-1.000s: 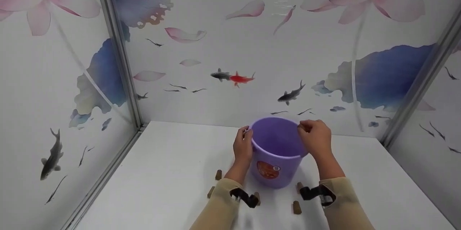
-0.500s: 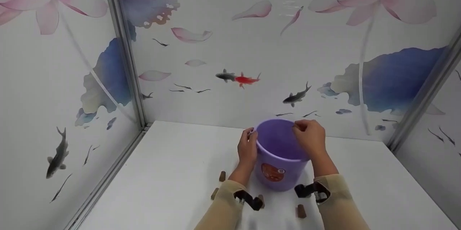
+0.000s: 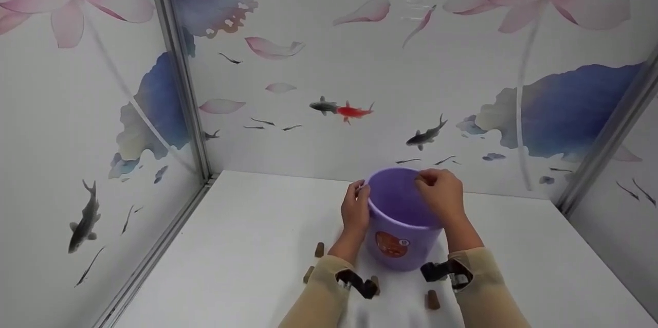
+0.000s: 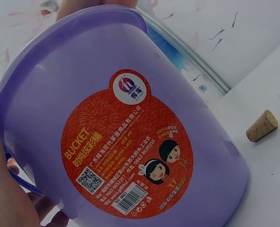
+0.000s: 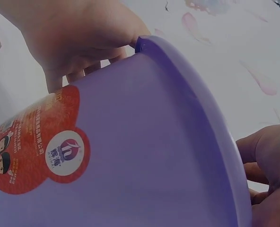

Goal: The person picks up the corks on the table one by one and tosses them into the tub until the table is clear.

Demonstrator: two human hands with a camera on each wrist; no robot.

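Observation:
A purple plastic bucket (image 3: 403, 253) with a red and white label (image 4: 126, 146) stands upright on the white table. My left hand (image 3: 355, 207) grips the bucket's left side at the rim, its fingers by the handle (image 4: 24, 182). My right hand (image 3: 440, 197) is bent over the right rim with curled fingers, thumb and index fingertips together above the opening. In the right wrist view, that hand (image 5: 275, 172) shows beyond the rim, its fingertips partly hidden; I cannot tell whether they pinch something.
Several tapered brown corks lie on the table: one cork (image 3: 433, 299) in front of the bucket, another cork (image 3: 320, 249) to its left, others partly behind my forearms. White panels (image 3: 288, 148) painted with lotus and fish enclose the table at the back and sides.
My right hand has moved left relative to the bucket, its fingertips now further over the opening. The left hand keeps its grip. The whole view has shifted slightly.

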